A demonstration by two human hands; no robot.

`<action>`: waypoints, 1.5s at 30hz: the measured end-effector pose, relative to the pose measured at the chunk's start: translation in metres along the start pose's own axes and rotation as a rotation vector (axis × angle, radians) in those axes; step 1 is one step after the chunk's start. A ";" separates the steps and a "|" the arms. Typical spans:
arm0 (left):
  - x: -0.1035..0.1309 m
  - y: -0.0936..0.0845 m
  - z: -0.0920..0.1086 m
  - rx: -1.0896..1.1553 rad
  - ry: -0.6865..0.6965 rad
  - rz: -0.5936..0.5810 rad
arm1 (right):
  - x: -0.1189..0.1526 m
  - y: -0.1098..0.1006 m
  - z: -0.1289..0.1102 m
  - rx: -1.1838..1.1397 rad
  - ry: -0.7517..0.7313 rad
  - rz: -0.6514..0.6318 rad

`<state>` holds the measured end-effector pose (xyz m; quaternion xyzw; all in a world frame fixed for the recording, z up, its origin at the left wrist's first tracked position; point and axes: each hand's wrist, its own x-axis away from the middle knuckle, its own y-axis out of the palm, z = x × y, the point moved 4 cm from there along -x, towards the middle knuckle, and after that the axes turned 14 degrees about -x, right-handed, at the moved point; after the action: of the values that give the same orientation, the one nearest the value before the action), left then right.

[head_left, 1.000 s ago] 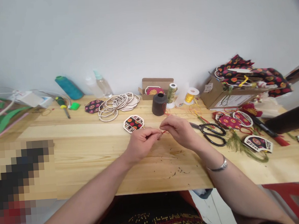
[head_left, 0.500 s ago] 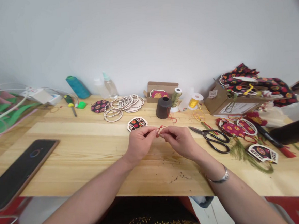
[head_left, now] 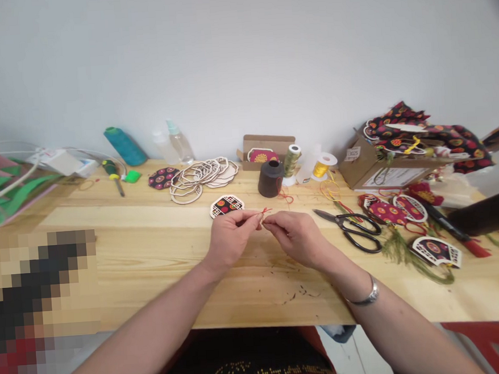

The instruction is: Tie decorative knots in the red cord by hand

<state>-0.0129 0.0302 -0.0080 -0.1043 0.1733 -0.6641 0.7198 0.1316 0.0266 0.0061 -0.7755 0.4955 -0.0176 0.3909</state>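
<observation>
Fingertips of my left hand (head_left: 231, 236) pinch a thin red cord (head_left: 266, 210), whose loose ends stick up above the fingers. My right hand (head_left: 293, 235) is pinched at the same spot, its fingertips close to the left ones at the cord. The part between the fingers is too small to make out fully. Just behind my left hand lies an octagonal ornament (head_left: 226, 205) with a pale patterned frame and dark floral cloth, partly covered by the hand. Black-handled scissors (head_left: 350, 228) lie to the right of my right hand.
Pale wooden frames (head_left: 201, 179), a black thread cone (head_left: 270, 180) and a yellow spool (head_left: 322, 166) stand or lie at the back. A cardboard box (head_left: 367, 164) with floral cloth is at the right, near finished ornaments (head_left: 437, 252). Dark scraps lie near the front edge.
My fingertips have shifted slightly around the red cord, and its ends now stick up a little more to the right. The whole view has moved slightly.
</observation>
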 end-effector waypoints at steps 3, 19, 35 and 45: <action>-0.002 0.002 -0.005 0.091 -0.065 -0.013 | 0.000 0.002 -0.003 0.092 -0.010 -0.012; -0.001 0.009 -0.012 0.256 -0.235 -0.049 | 0.006 0.010 -0.009 0.406 -0.176 -0.063; -0.002 0.009 -0.005 -0.030 -0.109 -0.312 | 0.001 -0.006 -0.017 0.519 -0.367 -0.092; 0.000 0.016 -0.010 0.430 -0.348 -0.427 | -0.009 -0.008 0.019 -0.587 0.112 0.162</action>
<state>-0.0018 0.0323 -0.0239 -0.0958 -0.1214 -0.7932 0.5890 0.1410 0.0468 0.0009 -0.8112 0.5602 0.1149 0.1222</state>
